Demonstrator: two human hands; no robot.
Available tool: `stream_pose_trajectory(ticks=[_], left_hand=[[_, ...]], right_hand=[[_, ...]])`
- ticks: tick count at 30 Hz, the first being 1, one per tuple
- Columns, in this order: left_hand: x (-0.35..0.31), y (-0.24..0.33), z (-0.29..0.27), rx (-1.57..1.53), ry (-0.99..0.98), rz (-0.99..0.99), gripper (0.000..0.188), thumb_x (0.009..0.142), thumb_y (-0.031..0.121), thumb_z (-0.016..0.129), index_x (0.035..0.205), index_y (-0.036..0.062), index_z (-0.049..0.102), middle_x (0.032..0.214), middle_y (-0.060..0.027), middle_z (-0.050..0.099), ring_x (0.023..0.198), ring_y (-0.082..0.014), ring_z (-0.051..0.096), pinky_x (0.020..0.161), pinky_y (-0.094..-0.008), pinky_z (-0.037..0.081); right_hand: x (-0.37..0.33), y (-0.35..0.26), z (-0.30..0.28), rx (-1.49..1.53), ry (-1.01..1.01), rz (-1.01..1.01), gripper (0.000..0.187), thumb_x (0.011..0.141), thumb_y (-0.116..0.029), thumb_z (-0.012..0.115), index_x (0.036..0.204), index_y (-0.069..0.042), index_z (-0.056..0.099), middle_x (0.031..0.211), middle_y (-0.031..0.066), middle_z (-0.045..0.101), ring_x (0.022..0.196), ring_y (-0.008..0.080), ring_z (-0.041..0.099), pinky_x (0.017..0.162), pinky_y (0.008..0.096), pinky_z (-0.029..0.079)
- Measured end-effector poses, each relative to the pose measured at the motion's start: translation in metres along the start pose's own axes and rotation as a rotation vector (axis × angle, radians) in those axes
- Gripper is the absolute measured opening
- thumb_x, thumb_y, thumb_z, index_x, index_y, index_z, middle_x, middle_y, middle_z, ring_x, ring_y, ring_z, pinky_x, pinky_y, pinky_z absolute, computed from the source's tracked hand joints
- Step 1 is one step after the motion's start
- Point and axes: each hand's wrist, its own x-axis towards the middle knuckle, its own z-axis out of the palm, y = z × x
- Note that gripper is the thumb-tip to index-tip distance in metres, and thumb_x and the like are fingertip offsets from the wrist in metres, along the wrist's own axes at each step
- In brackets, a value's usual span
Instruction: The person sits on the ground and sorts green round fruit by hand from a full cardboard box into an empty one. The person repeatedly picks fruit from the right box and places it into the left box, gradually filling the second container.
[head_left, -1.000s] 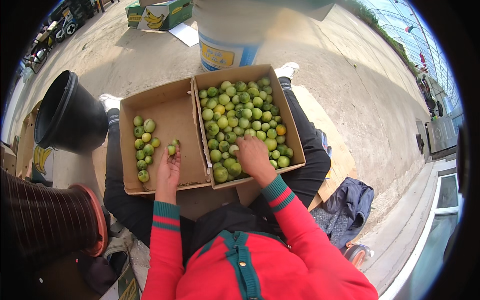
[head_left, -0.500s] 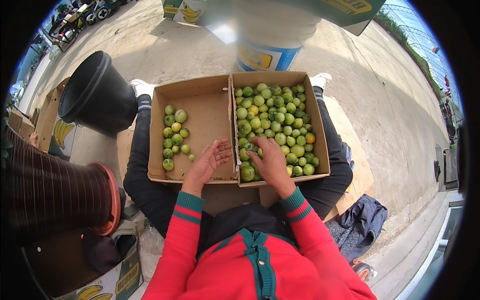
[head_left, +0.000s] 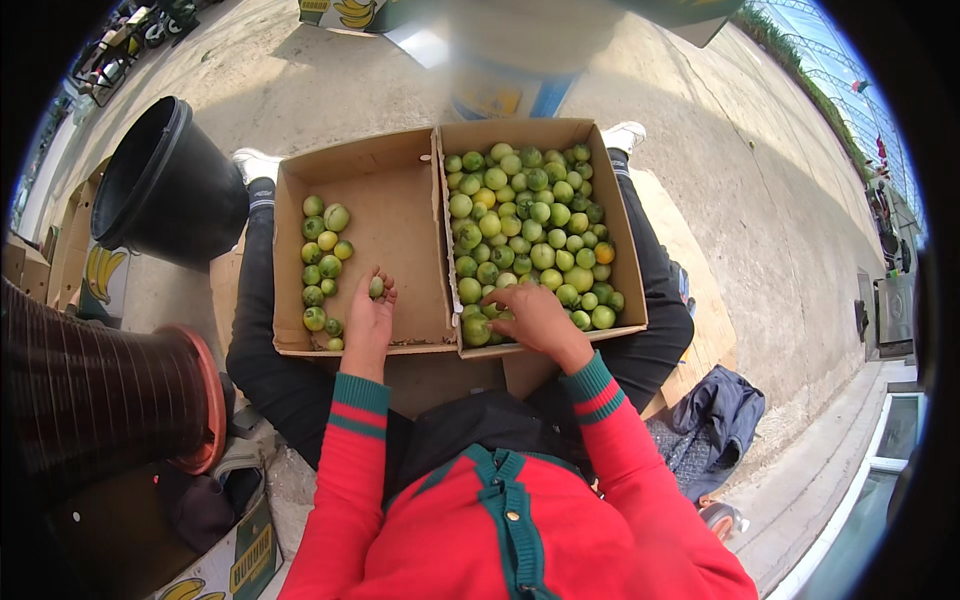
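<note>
"What's on the left?"
"A black bucket, near a box picturing bananas."
"And right?"
"A dark jacket near flat cardboard."
"Ahead?"
"Probably a white tub; it's blurred."

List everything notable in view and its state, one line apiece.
Left box: open, round fruit along its left side
Right box: open, mostly covered with green fruit
Left hand: curled, holding one small fruit
Right hand: over the right box's fruit, grip unclear
Black bucket: uncovered, contents not visible
Dark garment: crumpled
</note>
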Motion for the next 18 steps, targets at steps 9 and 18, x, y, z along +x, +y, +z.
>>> stream_pose_trajectory(ticks=[9, 18], left_hand=[[0.001, -0.001, 0.004, -0.196, 0.366, 0.208, 0.049, 0.099, 0.011, 0.05, 0.141, -0.0029, 0.028, 0.139, -0.021, 0.033, 0.114, -0.0285, 0.049, 0.101, -0.0388, 0.049], [-0.023, 0.006, 0.025, 0.123, -0.466, 0.066, 0.035, 0.102, 0.028, 0.051, 0.115, -0.002, 0.062, 0.097, -0.0068, 0.065, 0.084, -0.0156, 0.062, 0.074, -0.0263, 0.052]], right_hand=[[0.008, -0.017, 0.016, -0.177, -0.129, -0.064, 0.049, 0.074, -0.034, 0.077, 0.119, -0.018, 0.066, 0.106, 0.0098, 0.067, 0.107, 0.0298, 0.058, 0.091, 0.044, 0.046], [0.006, -0.017, 0.003, 0.627, 0.597, 0.154, 0.05, 0.088, -0.021, 0.071, 0.132, -0.005, 0.054, 0.106, 0.0129, 0.062, 0.098, 0.023, 0.056, 0.088, 0.0349, 0.046]])
